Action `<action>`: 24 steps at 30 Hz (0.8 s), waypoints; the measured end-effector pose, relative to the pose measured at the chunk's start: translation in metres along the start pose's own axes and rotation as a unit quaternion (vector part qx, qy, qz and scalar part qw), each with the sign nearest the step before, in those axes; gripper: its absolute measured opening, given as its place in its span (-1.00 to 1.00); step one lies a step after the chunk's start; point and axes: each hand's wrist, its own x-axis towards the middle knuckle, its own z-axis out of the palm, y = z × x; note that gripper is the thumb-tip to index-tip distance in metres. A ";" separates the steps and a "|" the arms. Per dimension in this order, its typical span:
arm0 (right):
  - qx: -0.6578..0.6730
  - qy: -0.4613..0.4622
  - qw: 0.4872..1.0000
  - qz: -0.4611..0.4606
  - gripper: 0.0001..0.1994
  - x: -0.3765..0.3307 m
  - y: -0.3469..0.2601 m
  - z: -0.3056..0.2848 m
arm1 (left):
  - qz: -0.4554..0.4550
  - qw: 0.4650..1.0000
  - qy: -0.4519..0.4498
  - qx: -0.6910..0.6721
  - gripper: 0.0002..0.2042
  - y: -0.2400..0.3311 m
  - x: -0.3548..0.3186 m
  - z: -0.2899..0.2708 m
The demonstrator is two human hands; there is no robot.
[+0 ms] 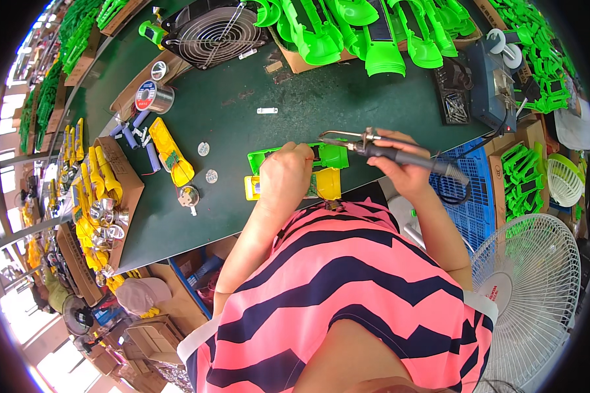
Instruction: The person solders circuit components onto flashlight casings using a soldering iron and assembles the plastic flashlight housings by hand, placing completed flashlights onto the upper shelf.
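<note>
In my right hand is a soldering iron with a thin metal guide at its front, its tip pointing left over a green plastic shell. The shell lies near the table's front edge. Curled over it, my left hand has its fingertips pinched together; whatever they hold is hidden. Just below, partly covered by that hand, rests a yellow plastic shell with a small part at its lower right end.
Left on the green table are a yellow flashlight body, blue cells and a solder spool. Green shells fill a box at the back. A soldering station stands right. A white fan is beside me.
</note>
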 end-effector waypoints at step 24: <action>0.136 0.040 0.963 0.230 -0.83 -0.006 0.007 0.011 | 0.015 0.995 -0.034 0.096 -0.95 0.005 0.001 0.003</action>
